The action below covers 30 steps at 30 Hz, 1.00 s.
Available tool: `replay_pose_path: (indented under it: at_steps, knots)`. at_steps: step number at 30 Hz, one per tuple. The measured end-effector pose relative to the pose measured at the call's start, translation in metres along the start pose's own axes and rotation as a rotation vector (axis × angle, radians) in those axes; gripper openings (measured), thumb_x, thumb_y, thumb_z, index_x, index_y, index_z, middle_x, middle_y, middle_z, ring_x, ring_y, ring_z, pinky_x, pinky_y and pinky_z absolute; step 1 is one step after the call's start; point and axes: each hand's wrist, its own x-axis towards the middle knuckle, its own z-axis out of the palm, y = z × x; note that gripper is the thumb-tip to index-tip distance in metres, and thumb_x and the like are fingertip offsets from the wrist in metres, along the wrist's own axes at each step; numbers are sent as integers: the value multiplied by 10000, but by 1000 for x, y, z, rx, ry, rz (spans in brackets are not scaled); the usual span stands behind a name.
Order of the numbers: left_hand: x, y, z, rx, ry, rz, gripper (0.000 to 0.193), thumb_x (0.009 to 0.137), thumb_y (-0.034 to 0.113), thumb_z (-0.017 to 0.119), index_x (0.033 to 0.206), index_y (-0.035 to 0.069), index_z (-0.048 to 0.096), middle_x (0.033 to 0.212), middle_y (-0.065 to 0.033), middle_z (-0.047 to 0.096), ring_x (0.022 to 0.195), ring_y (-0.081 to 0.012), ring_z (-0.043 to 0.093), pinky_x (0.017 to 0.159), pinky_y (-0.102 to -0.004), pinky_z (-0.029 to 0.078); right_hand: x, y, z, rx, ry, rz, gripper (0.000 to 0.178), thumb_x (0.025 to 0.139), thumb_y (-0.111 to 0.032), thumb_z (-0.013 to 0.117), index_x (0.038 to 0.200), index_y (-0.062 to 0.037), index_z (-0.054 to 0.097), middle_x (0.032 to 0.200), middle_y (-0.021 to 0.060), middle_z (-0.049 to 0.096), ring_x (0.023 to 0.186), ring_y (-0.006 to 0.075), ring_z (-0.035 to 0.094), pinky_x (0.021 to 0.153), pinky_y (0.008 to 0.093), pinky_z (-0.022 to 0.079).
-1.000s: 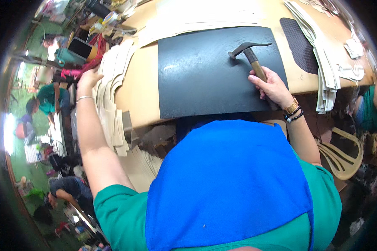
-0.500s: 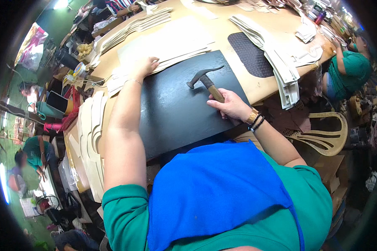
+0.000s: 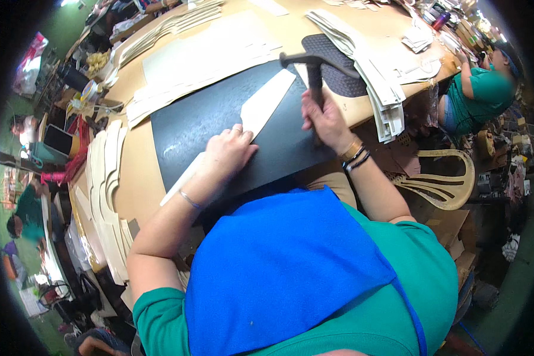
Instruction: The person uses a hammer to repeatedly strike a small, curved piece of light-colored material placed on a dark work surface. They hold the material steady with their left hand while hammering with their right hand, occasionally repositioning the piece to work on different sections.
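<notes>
A long cream cut piece point(image 3: 267, 104), looking like leather or stiff sheet, lies aslant on a black board point(image 3: 199, 115). My left hand point(image 3: 231, 149) is closed over its middle with bent fingers, hiding that part; the piece's near end shows beside my left wrist. In my right hand point(image 3: 327, 121) is a hammer point(image 3: 314, 65), gripped by its handle. The hammer is held upright over the board's right part, its dark curved head raised above the far end of the piece and slightly blurred. Head and piece appear apart.
Cream sheets point(image 3: 202, 71) lie beyond the board. Stacked cut pieces point(image 3: 104, 178) line the left, more point(image 3: 374, 71) the right, next to a dark textured mat point(image 3: 332, 44). A plastic chair point(image 3: 442, 178) stands at right. A co-worker in green point(image 3: 480, 98) sits at the table's far right.
My left hand has come back from the sheets beyond the board, and a cream piece now lies on the board under it. The hammer has risen and turned more upright in my right hand.
</notes>
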Motion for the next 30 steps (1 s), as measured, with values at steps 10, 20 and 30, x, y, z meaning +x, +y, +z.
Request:
replay_pose_path:
  at_steps: [10, 20, 30]
  knots:
    - [74, -20, 25, -267, 127, -432, 403, 837, 318, 682, 1127, 39, 654, 1115, -175, 632, 1035, -342, 630, 899, -420, 506, 45, -6, -23, -1216, -171, 128, 398, 957, -343, 546, 1079, 34, 505, 932, 321, 638, 928, 461, 632, 826, 503, 498]
    - [121, -32, 41, -596, 14, -569, 304, 844, 264, 643, 1085, 94, 717, 1023, -151, 713, 976, -312, 676, 891, -401, 517, 41, -7, -21, -1156, -155, 143, 387, 966, -339, 542, 1041, 34, 471, 916, 339, 623, 914, 501, 610, 795, 523, 481]
    - [123, -32, 69, -153, 190, -207, 212, 816, 158, 623, 963, 38, 719, 947, -141, 652, 903, -294, 659, 786, -427, 530, 65, -33, -1, -1357, -273, 4, 337, 964, -335, 540, 1057, -16, 485, 845, 282, 648, 851, 466, 632, 733, 536, 499]
